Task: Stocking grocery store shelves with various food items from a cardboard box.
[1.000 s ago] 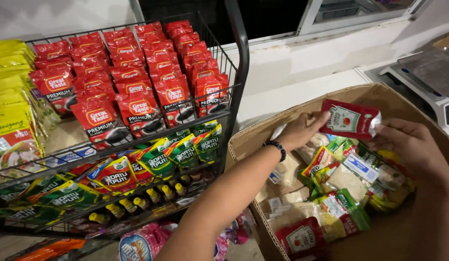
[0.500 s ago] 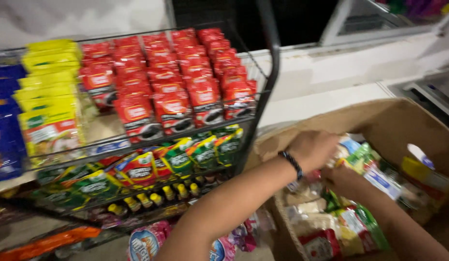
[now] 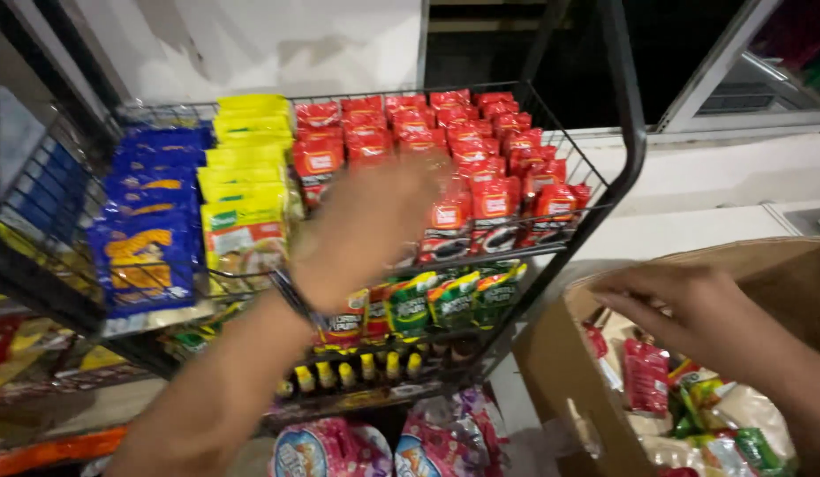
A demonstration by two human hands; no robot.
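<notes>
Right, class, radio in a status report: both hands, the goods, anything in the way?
Left hand blurred at red sachets on black wire rack. Right hand open over brown cardboard box. Nothing between them.

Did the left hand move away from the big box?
Yes. The left hand was over the cardboard box before; now it is up at the wire rack, in front of the red sachets.

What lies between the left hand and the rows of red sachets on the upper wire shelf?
Nothing visible. The blurred left hand is already over the red sachets inside the black wire shelf, above its front rail. Whether it holds anything cannot be told.
</notes>
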